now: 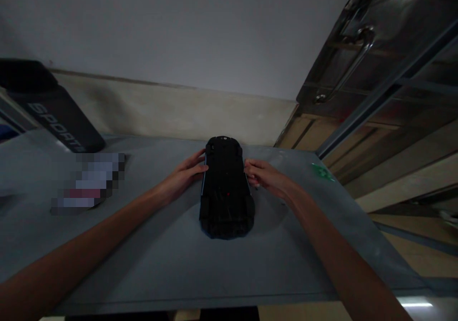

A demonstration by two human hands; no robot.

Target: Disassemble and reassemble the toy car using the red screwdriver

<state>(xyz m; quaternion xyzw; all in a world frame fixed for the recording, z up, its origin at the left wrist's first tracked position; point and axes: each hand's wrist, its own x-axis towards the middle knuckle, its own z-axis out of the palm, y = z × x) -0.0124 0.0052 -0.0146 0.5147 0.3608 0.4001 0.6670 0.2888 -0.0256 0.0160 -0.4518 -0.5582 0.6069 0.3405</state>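
A toy car [226, 182] lies upside down on the grey table, its black underside facing up and a thin blue edge showing along its sides. A small red spot shows on the underside. My left hand [184, 175] grips the car's left side, thumb against the edge and fingers reaching along it. At the right side, my right hand [266, 175] has its fingers curled and pressed together close against the car's edge. What those fingers hold, if anything, is hidden. Small dark specks lie on the table just below that hand.
A dark bottle [59, 108] marked "SPORT" stands at the back left. In front of it lies a blurred-out flat object [91, 180]. A green plastic scrap [322, 171] rests near the table's right edge. Behind is a wall [171, 35]; at right, a metal frame [375, 104].
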